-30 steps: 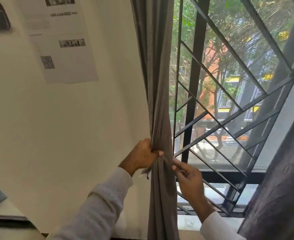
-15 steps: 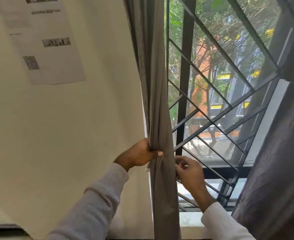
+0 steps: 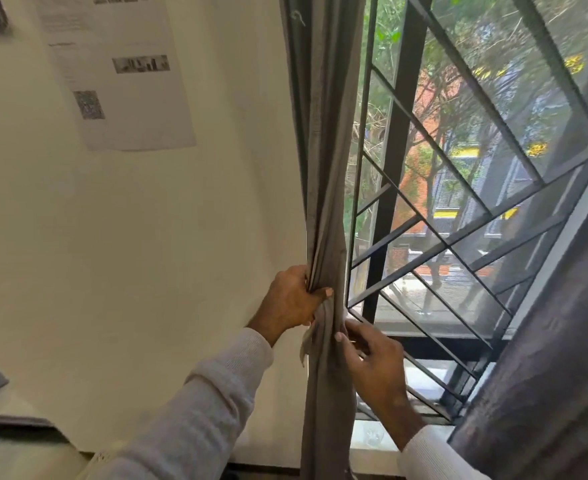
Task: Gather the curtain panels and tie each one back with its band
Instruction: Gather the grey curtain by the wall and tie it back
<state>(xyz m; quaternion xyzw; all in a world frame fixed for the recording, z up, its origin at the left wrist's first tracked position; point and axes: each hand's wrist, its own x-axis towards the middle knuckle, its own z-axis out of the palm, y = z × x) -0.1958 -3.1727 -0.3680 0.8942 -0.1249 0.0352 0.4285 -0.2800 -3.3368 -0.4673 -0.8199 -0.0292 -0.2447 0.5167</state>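
I see the grey curtain panel [image 3: 323, 168] hanging vertically beside the window grille [image 3: 458, 237], bunched narrow. My left hand [image 3: 290, 301] clenches round it; my right hand [image 3: 375, 365], just below, pinches what looks like the band [image 3: 311, 336] at its edge.
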